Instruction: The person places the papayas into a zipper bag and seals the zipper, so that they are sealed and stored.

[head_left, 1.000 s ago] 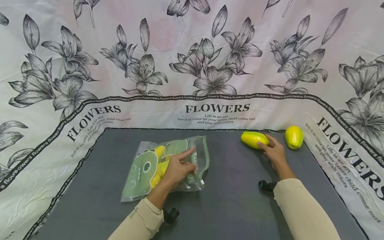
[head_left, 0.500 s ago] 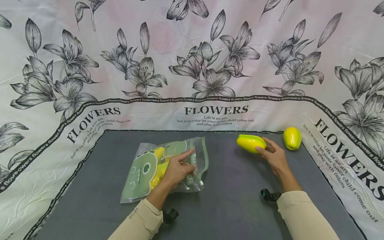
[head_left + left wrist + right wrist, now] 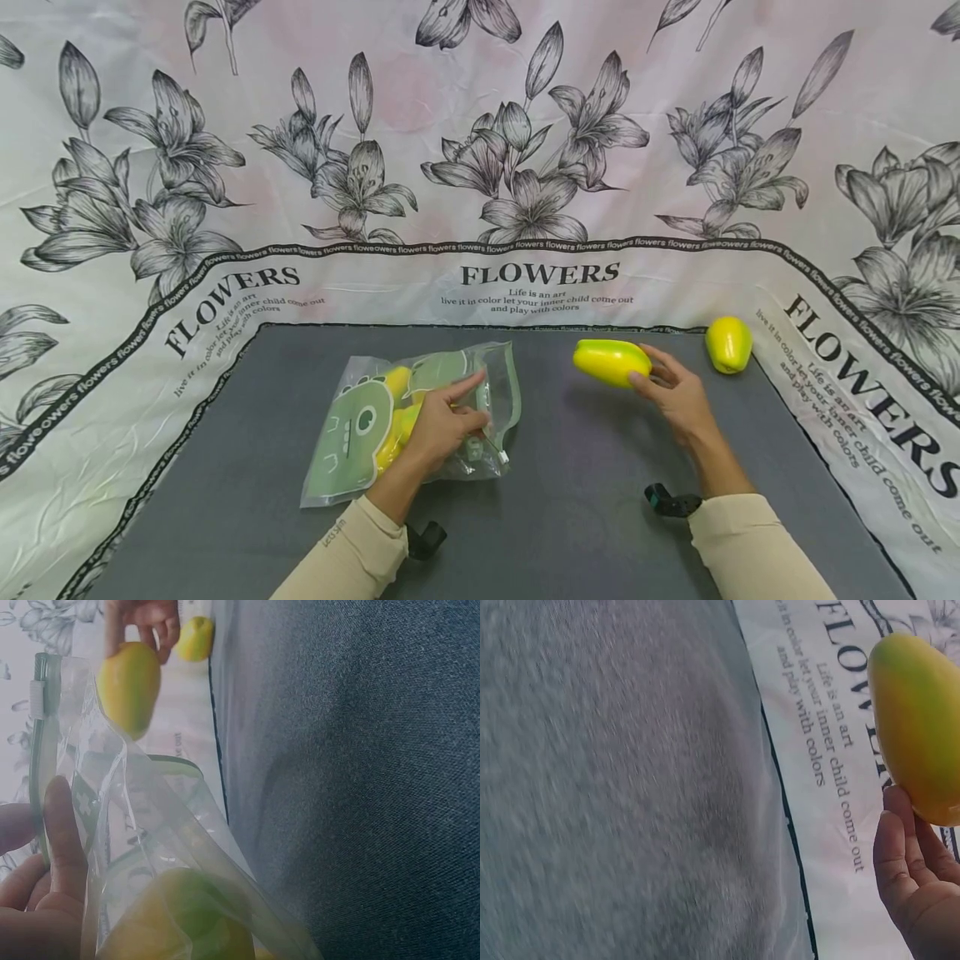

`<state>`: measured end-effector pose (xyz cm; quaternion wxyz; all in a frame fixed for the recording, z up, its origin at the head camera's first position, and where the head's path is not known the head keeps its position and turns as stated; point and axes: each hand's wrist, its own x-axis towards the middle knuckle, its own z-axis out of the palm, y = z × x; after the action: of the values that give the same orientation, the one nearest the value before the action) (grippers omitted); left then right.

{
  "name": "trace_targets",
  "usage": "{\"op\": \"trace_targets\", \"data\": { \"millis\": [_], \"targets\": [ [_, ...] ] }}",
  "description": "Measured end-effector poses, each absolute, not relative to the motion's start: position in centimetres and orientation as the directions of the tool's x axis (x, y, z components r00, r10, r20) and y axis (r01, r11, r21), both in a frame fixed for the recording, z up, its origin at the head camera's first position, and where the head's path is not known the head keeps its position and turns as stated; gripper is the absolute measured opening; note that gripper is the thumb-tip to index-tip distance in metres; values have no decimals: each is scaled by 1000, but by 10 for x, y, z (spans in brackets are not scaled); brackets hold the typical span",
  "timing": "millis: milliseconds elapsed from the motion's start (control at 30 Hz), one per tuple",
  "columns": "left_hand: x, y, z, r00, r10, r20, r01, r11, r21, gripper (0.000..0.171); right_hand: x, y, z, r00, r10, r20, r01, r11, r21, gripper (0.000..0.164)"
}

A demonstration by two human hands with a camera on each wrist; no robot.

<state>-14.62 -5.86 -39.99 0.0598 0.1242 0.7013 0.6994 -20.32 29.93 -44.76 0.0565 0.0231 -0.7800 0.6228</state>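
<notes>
A clear zip bag with a green cartoon monster print lies on the grey tabletop, left of centre. Yellow fruit shows through its plastic. My left hand pinches the bag's open edge near the white slider, and the mouth gapes in the left wrist view. My right hand grips one end of a yellow-green mango, held above the table to the right of the bag. The mango's free end points left, toward the bag's mouth, with a gap between them.
A second yellow mango stands at the table's back right corner. Flower-printed cloth rises behind and along both sides of the grey tabletop.
My right hand has lifted the mango off the table's back edge and carried it left, nearer the bag. My left hand and the bag stay in place.
</notes>
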Motion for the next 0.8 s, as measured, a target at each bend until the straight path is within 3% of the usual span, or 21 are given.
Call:
{"op": "trace_targets", "data": {
  "millis": [800],
  "targets": [
    [-146,-58,-400,-961,260,98,97,-15,995,62,-203,250,-448,-980,-104,168,-187,202,-961,62]
  ]
}}
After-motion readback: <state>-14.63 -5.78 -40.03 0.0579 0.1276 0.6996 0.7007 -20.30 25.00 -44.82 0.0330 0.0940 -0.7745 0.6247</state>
